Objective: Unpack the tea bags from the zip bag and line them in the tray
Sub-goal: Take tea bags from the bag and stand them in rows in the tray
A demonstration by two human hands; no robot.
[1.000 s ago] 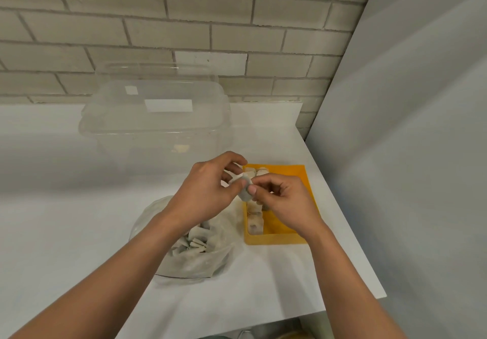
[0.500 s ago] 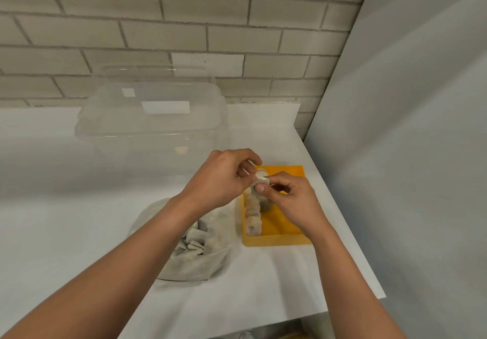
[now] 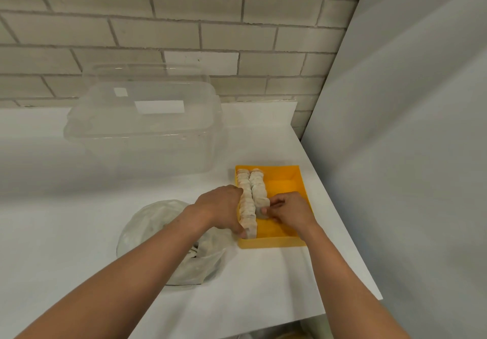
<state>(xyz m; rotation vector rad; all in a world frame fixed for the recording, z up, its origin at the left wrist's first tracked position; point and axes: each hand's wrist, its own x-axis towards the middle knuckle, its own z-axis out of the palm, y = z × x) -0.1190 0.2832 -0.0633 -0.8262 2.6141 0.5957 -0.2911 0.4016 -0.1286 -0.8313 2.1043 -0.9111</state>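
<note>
An orange tray sits near the right edge of the white counter. Two rows of pale tea bags stand in its left half; the left row is longer than the right. My right hand pinches a tea bag at the near end of the right row. My left hand rests against the tray's left side, fingers along the left row and thumb at its near end. The clear zip bag with more tea bags lies left of the tray, partly under my left forearm.
A large clear plastic tub with a lid stands at the back against the brick wall. A grey panel rises right of the counter. The counter's front edge is close to me.
Both hands dropped from above the tray into it. The tea bag once held between both hands is now at the end of the right row, and my left hand has moved to the left row.
</note>
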